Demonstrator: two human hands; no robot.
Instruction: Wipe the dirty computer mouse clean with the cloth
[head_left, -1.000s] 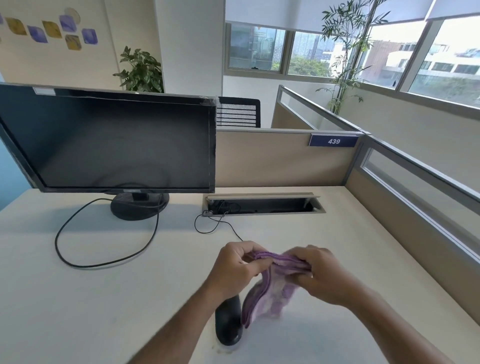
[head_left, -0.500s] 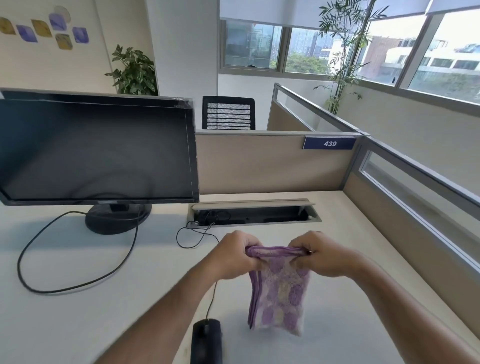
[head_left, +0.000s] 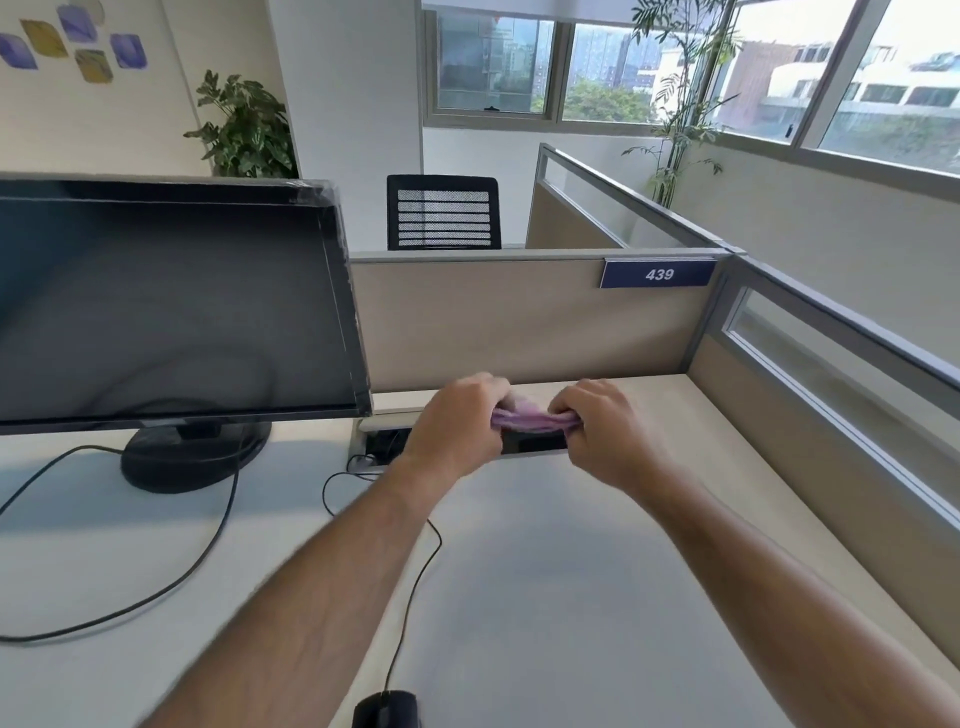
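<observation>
A purple cloth (head_left: 532, 420) is bunched between both hands, held above the desk in front of the cable slot. My left hand (head_left: 457, 423) grips its left end and my right hand (head_left: 605, 428) grips its right end; only a narrow band of cloth shows between them. The black computer mouse (head_left: 385, 710) lies on the desk at the bottom edge of the view, well below the hands, only its front part visible. Its thin black cable (head_left: 415, 577) runs up toward the slot.
A black monitor (head_left: 166, 301) on a round stand (head_left: 195, 454) fills the left, with a looping cable (head_left: 156, 592) on the pale desk (head_left: 571, 597). A cable slot (head_left: 382, 441) sits behind the hands. Beige partitions (head_left: 519, 317) wall the back and right.
Both hands rose and moved away from me with the cloth, gathering the hanging cloth into a tight bunch. The mouse slid toward the bottom edge of the view as the head tilted up.
</observation>
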